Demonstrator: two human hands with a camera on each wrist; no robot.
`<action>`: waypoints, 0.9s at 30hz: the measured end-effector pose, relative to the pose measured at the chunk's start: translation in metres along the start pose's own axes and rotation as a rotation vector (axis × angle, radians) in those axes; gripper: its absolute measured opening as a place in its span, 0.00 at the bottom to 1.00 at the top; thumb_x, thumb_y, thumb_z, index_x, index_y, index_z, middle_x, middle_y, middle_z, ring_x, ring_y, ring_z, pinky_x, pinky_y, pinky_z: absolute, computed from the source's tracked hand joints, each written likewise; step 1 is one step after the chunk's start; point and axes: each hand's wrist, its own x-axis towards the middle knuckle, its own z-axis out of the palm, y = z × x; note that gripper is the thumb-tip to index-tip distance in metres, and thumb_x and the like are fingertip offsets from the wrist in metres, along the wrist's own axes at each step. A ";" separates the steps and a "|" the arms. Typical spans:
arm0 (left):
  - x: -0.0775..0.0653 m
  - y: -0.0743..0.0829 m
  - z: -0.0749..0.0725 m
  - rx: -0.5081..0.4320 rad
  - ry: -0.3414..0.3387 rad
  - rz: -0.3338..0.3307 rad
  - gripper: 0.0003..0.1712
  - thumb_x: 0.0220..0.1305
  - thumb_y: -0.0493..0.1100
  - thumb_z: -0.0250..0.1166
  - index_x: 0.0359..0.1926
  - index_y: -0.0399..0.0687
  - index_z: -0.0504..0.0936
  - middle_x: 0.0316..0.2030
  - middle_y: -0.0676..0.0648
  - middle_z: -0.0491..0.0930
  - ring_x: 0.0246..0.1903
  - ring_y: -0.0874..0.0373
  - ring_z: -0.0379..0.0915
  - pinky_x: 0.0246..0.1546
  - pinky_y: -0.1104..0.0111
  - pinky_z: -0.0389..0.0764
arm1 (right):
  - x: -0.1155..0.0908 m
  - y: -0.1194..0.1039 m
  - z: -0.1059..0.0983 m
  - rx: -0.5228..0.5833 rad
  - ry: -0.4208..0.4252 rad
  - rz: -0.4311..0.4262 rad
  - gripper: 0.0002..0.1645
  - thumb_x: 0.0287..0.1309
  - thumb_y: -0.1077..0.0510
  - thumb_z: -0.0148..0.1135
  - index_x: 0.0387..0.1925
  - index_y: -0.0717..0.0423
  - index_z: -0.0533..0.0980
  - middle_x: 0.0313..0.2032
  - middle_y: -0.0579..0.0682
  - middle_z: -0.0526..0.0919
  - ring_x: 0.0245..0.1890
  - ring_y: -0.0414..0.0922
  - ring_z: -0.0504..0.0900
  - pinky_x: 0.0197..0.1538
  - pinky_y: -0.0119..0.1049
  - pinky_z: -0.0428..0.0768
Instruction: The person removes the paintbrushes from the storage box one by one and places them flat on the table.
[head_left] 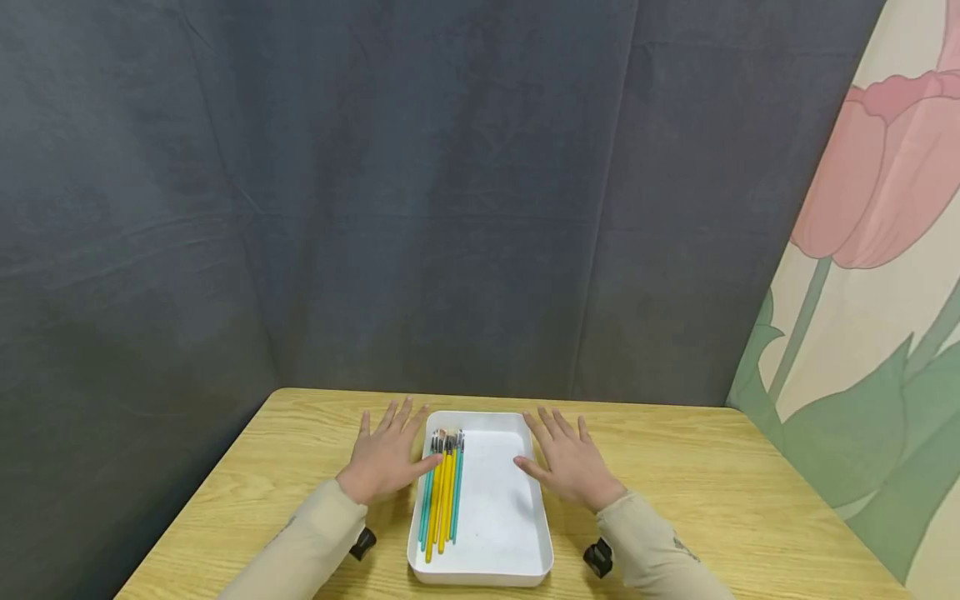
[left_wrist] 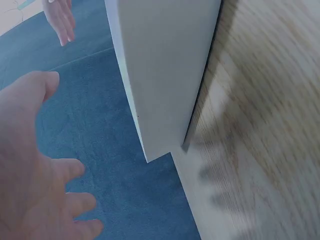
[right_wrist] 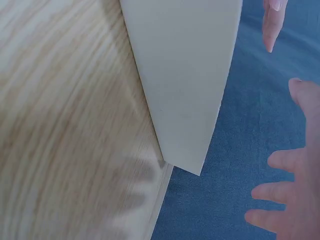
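A white rectangular tray (head_left: 502, 500) lies on the wooden table, its outer wall (left_wrist: 162, 75) filling the middle of the left wrist view. Along its left side lies a row of several paintbrushes (head_left: 442, 500) with yellow and teal handles, bristles toward the far end. My left hand (head_left: 386, 458) is spread at the tray's left edge, thumb over the brushes and the other fingers outside the rim. On the opposite side my right hand (head_left: 570, 458) is spread likewise, thumb over the tray's right rim. Neither hand holds anything; both appear raised above the table in the wrist views.
The light wooden table (head_left: 675, 483) extends on both sides of the tray. A dark grey-blue curtain (head_left: 450, 208) hangs behind its far edge and at the left. At the right is a wall painted with tulips (head_left: 877, 175). Each wrist carries a small black camera.
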 end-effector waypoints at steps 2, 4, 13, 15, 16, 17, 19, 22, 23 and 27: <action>0.000 0.000 0.000 -0.021 -0.005 0.007 0.50 0.61 0.76 0.49 0.75 0.54 0.54 0.74 0.39 0.49 0.73 0.40 0.45 0.68 0.35 0.45 | 0.000 0.000 0.000 0.013 0.005 0.000 0.45 0.65 0.31 0.47 0.73 0.54 0.57 0.71 0.63 0.59 0.69 0.63 0.59 0.67 0.70 0.52; 0.001 0.000 -0.001 -0.073 -0.013 0.012 0.49 0.62 0.74 0.50 0.75 0.53 0.53 0.73 0.37 0.51 0.72 0.39 0.49 0.68 0.37 0.50 | 0.000 0.000 -0.001 0.028 0.005 0.008 0.44 0.65 0.32 0.48 0.72 0.53 0.58 0.70 0.64 0.60 0.68 0.64 0.62 0.67 0.68 0.56; 0.004 -0.005 -0.004 -0.555 -0.134 -0.100 0.38 0.64 0.55 0.63 0.70 0.46 0.64 0.65 0.36 0.68 0.64 0.39 0.65 0.61 0.46 0.70 | -0.003 -0.002 -0.007 0.141 -0.057 0.134 0.32 0.67 0.36 0.50 0.61 0.52 0.74 0.58 0.56 0.78 0.54 0.55 0.80 0.51 0.54 0.80; 0.005 -0.008 -0.003 -0.635 -0.162 -0.125 0.34 0.65 0.52 0.64 0.68 0.44 0.68 0.62 0.35 0.71 0.60 0.39 0.69 0.57 0.47 0.74 | -0.003 -0.002 -0.007 0.153 -0.084 0.147 0.29 0.66 0.37 0.52 0.57 0.52 0.76 0.53 0.54 0.82 0.48 0.51 0.83 0.47 0.50 0.82; 0.005 -0.008 -0.002 -0.672 -0.174 -0.134 0.33 0.64 0.51 0.64 0.66 0.44 0.69 0.60 0.34 0.73 0.58 0.39 0.71 0.54 0.47 0.76 | -0.003 -0.002 -0.007 0.159 -0.096 0.149 0.28 0.66 0.38 0.53 0.55 0.52 0.77 0.50 0.53 0.83 0.45 0.50 0.84 0.44 0.48 0.82; 0.005 -0.009 -0.001 -0.706 -0.184 -0.144 0.31 0.64 0.49 0.64 0.65 0.43 0.71 0.58 0.35 0.74 0.55 0.41 0.73 0.51 0.49 0.77 | -0.003 -0.001 -0.007 0.163 -0.103 0.149 0.26 0.66 0.39 0.55 0.54 0.52 0.78 0.48 0.53 0.84 0.42 0.48 0.84 0.42 0.47 0.83; 0.005 -0.010 0.000 -0.768 -0.202 -0.159 0.28 0.64 0.45 0.65 0.63 0.40 0.73 0.52 0.37 0.78 0.49 0.44 0.76 0.46 0.52 0.80 | -0.004 -0.001 -0.007 0.170 -0.111 0.146 0.23 0.65 0.42 0.57 0.52 0.53 0.79 0.43 0.52 0.85 0.37 0.45 0.84 0.38 0.44 0.83; 0.004 -0.010 0.002 -0.875 -0.242 -0.185 0.26 0.64 0.40 0.64 0.61 0.35 0.73 0.43 0.40 0.79 0.37 0.50 0.76 0.35 0.58 0.79 | -0.004 0.000 -0.006 0.170 -0.109 0.142 0.20 0.65 0.45 0.59 0.49 0.53 0.80 0.39 0.49 0.86 0.31 0.41 0.82 0.32 0.39 0.80; 0.004 -0.009 0.003 -0.909 -0.255 -0.196 0.25 0.64 0.39 0.63 0.60 0.34 0.72 0.41 0.41 0.79 0.33 0.52 0.75 0.31 0.60 0.78 | -0.003 0.000 -0.006 0.169 -0.108 0.141 0.19 0.64 0.46 0.59 0.48 0.52 0.80 0.38 0.48 0.85 0.30 0.40 0.81 0.31 0.38 0.79; 0.003 -0.007 0.006 -0.980 -0.284 -0.244 0.23 0.63 0.35 0.62 0.58 0.32 0.72 0.36 0.41 0.77 0.25 0.55 0.67 0.25 0.66 0.73 | -0.003 0.000 -0.005 0.170 -0.106 0.140 0.16 0.64 0.47 0.60 0.47 0.51 0.80 0.35 0.45 0.85 0.27 0.37 0.78 0.28 0.35 0.76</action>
